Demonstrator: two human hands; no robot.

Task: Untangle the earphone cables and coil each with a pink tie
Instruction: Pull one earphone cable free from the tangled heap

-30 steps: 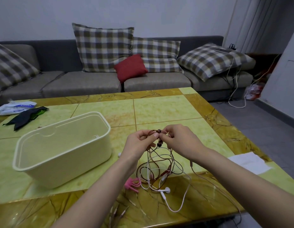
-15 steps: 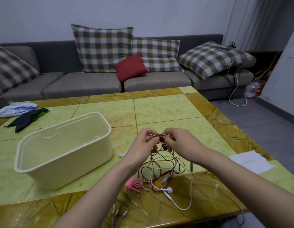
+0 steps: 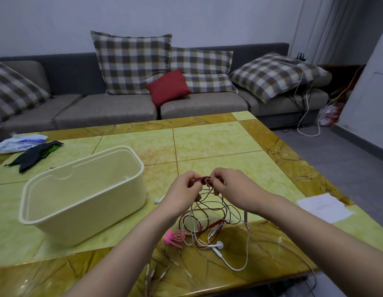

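earphone cables (image 3: 207,219), thin, limp and light, hang tangled down onto the bench (image 3: 207,142), fingers (image 3: 194,182) of the left hand (image 3: 182,190) and right hand (image 3: 231,185) clamped on a dark red strand (image 3: 202,179) at the top, where gentle teasing seems wisest.

Left hand (image 3: 181,190): bare.
Right hand (image 3: 233,185): bare.
Left forearm (image 3: 126,254): bare all along, over the table (image 3: 207,142).
Right forearm (image 3: 304,228): bare likewise.
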